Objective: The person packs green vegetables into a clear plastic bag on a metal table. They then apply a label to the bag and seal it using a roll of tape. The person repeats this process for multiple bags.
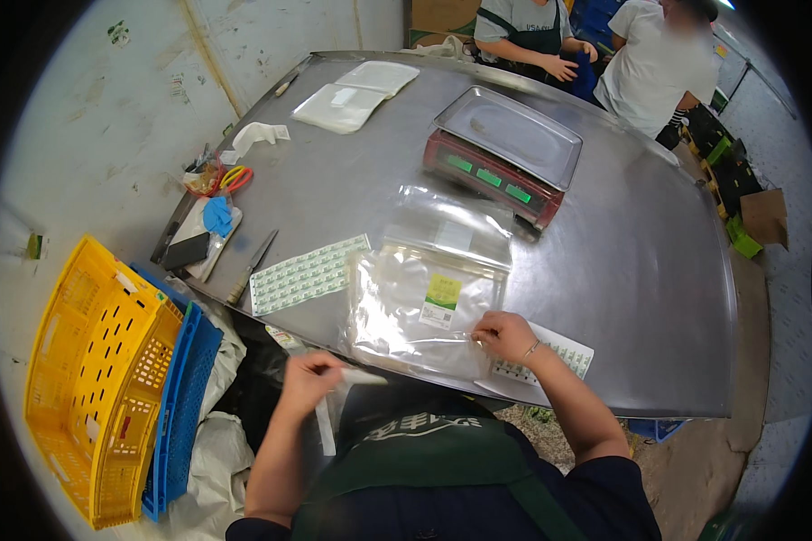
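Below the table's front edge, my left hand [311,382] pinches a pale strip of labels [327,422] that hangs down; its far end is partly blurred. My right hand [507,337] has its fingertips together at the lower right corner of a stack of clear plastic bags [406,338]; whether they grip the film I cannot tell. A green and white label [441,301] lies on the top bag. Sheets of small green stickers lie on both sides, one at the left [308,274] and one partly under my right wrist [565,355].
A red digital scale [490,172] with a steel tray stands beyond the bags. A knife [252,267], scissors [235,177] and a dark phone-like object [187,251] lie left. More bags [342,108] lie at the back. Yellow [101,379] and blue crates stand left. Two people stand behind the table.
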A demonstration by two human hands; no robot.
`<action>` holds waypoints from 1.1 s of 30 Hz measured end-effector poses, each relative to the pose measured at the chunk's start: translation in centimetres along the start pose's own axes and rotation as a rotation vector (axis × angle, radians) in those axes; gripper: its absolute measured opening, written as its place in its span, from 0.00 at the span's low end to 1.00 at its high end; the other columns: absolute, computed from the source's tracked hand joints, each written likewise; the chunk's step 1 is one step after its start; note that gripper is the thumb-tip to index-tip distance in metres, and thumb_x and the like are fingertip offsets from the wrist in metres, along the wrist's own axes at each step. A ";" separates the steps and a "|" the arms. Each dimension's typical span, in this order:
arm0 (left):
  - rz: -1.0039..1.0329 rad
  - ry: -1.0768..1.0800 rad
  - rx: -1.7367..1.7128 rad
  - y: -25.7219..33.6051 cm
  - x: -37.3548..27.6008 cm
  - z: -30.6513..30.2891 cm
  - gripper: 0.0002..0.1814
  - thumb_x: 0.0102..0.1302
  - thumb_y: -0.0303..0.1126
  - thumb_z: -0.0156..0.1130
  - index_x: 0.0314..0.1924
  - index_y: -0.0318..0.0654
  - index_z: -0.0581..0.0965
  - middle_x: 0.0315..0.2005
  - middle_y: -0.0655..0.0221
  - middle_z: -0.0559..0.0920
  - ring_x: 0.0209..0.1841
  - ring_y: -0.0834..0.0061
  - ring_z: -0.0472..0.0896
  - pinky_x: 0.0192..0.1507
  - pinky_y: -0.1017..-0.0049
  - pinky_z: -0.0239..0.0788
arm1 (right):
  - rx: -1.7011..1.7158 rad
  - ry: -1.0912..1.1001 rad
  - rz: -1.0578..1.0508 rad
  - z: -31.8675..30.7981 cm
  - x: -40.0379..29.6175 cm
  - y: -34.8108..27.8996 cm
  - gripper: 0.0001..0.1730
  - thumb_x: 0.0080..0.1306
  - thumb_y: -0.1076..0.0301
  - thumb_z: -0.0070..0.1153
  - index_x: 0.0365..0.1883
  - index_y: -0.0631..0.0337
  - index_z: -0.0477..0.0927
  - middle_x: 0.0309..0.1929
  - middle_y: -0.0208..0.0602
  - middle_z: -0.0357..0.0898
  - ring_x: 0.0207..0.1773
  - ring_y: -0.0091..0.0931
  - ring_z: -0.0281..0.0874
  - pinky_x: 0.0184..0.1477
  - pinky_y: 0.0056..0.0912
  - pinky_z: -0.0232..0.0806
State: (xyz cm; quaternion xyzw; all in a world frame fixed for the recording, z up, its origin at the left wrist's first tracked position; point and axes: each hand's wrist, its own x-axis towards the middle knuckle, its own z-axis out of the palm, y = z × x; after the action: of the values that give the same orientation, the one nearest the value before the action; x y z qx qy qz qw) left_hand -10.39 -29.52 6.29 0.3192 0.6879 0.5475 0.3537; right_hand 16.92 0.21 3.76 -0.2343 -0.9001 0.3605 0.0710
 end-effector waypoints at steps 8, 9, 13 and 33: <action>0.787 0.798 -0.356 17.9 -11.2 -38.0 0.29 0.74 0.53 0.48 0.62 0.39 0.71 0.54 0.63 0.78 0.53 0.67 0.79 0.57 0.64 0.72 | 0.979 0.846 0.316 -3.3 5.0 3.3 0.09 0.72 0.70 0.50 0.39 0.64 0.81 0.30 0.29 0.79 0.22 0.17 0.68 0.25 0.19 0.61; 0.853 0.814 -0.275 20.7 -13.9 -40.2 0.27 0.73 0.52 0.51 0.60 0.38 0.72 0.53 0.62 0.78 0.53 0.68 0.79 0.57 0.65 0.72 | 1.089 1.062 0.254 -4.2 5.7 3.1 0.08 0.71 0.70 0.52 0.43 0.62 0.80 0.32 0.29 0.78 0.22 0.15 0.65 0.22 0.18 0.58; 0.607 0.825 0.207 21.6 -11.3 -24.1 0.21 0.67 0.46 0.60 0.50 0.36 0.77 0.47 0.62 0.79 0.51 0.70 0.79 0.57 0.66 0.71 | 1.045 0.737 0.051 -3.8 5.3 -2.5 0.10 0.71 0.71 0.51 0.48 0.62 0.80 0.37 0.31 0.79 0.27 0.16 0.69 0.29 0.20 0.64; -0.132 -0.228 0.203 2.6 -1.6 0.6 0.18 0.56 0.23 0.71 0.18 0.36 0.69 0.20 0.78 0.73 0.24 0.89 0.67 0.25 0.80 0.57 | 0.353 0.188 0.157 1.0 7.2 -4.8 0.19 0.58 0.59 0.69 0.45 0.59 0.83 0.30 0.37 0.82 0.31 0.26 0.78 0.37 0.27 0.71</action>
State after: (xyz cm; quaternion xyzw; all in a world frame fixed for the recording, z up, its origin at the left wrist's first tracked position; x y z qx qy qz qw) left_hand -8.90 -30.03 9.01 0.3673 0.7147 0.4111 0.4305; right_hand 8.57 0.00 6.03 -0.3203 -0.7914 0.4933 0.1664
